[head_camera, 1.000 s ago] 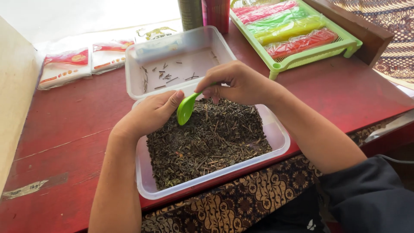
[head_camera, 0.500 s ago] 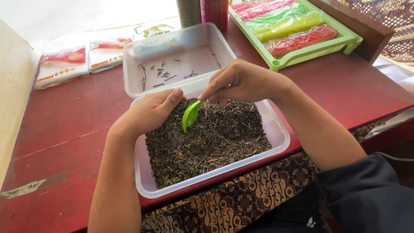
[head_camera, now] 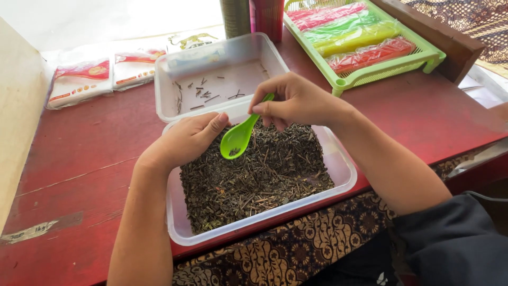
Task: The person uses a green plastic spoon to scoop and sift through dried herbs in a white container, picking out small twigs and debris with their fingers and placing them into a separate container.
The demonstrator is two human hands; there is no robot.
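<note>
My right hand (head_camera: 296, 100) pinches the handle of a small green spoon (head_camera: 238, 139), whose bowl hangs just above a clear plastic tub (head_camera: 346, 175) full of dark dried leaves and twigs (head_camera: 254, 175). A few dark bits lie in the spoon bowl. My left hand (head_camera: 185, 140) rests curled on the tub's far left rim, thumb pointing at the spoon. I cannot tell if it holds anything.
Behind it sits a second clear tub (head_camera: 164, 79) with a few stray twigs. White packets (head_camera: 79, 79) lie at the back left. A green tray (head_camera: 423, 58) of coloured sachets stands back right, two cylindrical containers (head_camera: 254, 16) at the back. The red table (head_camera: 79, 180) drops off at the near edge.
The spoon has tipped from nearly upright to slanting down with its bowl facing up over the leaves. Both hands stay over the tub.
</note>
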